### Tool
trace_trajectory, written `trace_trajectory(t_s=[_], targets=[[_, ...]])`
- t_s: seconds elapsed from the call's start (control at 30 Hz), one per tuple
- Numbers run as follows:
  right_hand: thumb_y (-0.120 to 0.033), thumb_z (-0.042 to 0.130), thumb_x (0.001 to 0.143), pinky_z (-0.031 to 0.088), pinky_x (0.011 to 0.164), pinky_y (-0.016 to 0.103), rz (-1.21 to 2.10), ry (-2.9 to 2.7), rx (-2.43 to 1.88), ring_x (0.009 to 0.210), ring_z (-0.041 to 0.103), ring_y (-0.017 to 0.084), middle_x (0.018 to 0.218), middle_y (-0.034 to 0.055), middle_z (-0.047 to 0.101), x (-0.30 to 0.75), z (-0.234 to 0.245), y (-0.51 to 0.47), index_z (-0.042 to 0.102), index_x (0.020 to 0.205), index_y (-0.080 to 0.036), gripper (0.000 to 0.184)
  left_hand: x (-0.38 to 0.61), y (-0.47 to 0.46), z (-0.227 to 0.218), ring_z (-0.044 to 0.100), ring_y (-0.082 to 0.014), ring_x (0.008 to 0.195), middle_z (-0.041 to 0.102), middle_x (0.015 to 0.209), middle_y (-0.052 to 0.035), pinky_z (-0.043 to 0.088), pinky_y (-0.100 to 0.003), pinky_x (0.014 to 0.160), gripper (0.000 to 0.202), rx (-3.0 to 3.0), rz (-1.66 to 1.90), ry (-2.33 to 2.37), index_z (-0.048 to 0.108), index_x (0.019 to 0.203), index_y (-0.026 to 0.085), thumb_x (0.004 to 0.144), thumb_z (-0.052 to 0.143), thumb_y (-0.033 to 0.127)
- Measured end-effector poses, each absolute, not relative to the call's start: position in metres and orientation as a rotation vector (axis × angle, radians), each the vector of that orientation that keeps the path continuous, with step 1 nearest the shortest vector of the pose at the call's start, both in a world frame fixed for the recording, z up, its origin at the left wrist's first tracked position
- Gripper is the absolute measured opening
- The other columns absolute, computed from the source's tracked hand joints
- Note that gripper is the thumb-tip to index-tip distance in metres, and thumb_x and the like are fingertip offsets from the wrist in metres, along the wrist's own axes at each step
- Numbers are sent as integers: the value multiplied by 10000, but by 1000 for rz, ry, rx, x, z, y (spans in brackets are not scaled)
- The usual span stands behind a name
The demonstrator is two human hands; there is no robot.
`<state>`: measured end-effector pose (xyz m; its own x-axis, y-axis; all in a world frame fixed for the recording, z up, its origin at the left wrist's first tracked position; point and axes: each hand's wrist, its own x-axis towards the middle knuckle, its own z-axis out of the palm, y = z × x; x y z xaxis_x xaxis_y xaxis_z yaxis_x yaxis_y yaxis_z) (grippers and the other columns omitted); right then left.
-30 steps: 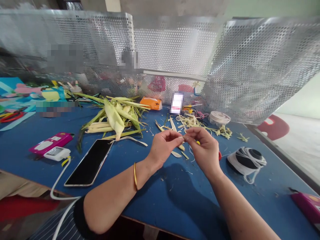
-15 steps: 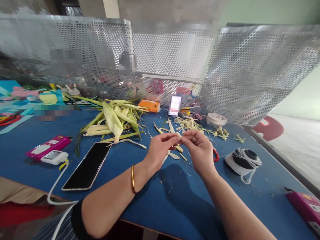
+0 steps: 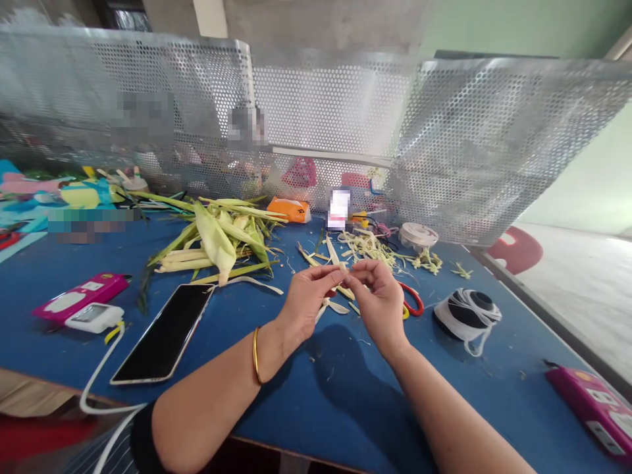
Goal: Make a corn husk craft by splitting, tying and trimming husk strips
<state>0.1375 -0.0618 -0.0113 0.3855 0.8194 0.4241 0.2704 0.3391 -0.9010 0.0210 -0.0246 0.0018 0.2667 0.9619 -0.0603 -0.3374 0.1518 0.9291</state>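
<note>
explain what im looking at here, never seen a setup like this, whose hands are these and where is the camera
There is no machine here: these are one person's bare hands, filmed by a camera worn on that person's head, looking forward and down. The left hand, with a shiny gold-coloured bangle above it, and the right hand pinch a small pale piece between them; most of it is hidden. On the flat blue table lie a pale-green heap of leafy husks, a rectangular black-screened phone and white cord wound around a black core.
</note>
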Motion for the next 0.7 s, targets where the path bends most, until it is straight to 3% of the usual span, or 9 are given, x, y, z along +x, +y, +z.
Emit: trace_trajectory(t_s=[0.1,0.27,0.33,0.4,0.53,0.7], targets=[[-286,649,803,502,667,296,376,-1276,-1281,667,660,163,732,-2,698,138,-8,-64,559,891,-223,140,21,-25,4,581,-109,674,700,748,-43,414,-232,615,225,940,1078,813,759,727,159,578,836,309],[-336,662,787,503,722,319,279,-1494,-1402,780,688,194,845,27,724,173,8,-60,581,944,-220,212,17,-20,11,598,-110,689,695,748,-38,453,-233,650,225,930,1125,798,742,717,155,576,839,302],[-302,615,814,489,713,336,128,-1559,-1712,778,680,211,847,35,719,196,10,-57,594,910,-221,127,13,-16,14,624,-122,704,713,774,-52,467,-236,649,229,953,1126,818,743,723,159,589,837,319],[-220,569,817,472,714,361,-10,-1685,-2185,851,678,261,914,98,711,217,6,-54,607,899,-200,92,10,-12,17,644,-129,707,731,802,-69,469,-230,632,231,992,1113,839,745,730,161,608,831,338],[-75,541,781,465,743,383,40,-1731,-2517,906,683,317,974,221,684,236,-17,-48,628,949,-114,193,4,-4,15,654,-130,675,742,791,-86,467,-223,597,238,1044,1092,866,747,743,156,624,827,346],[-65,596,729,462,792,396,99,-1668,-2514,975,663,344,1040,247,655,238,-36,-41,586,1099,-85,371,2,4,6,647,-122,643,741,770,-99,472,-217,582,221,1115,1059,863,753,770,134,659,805,319]])
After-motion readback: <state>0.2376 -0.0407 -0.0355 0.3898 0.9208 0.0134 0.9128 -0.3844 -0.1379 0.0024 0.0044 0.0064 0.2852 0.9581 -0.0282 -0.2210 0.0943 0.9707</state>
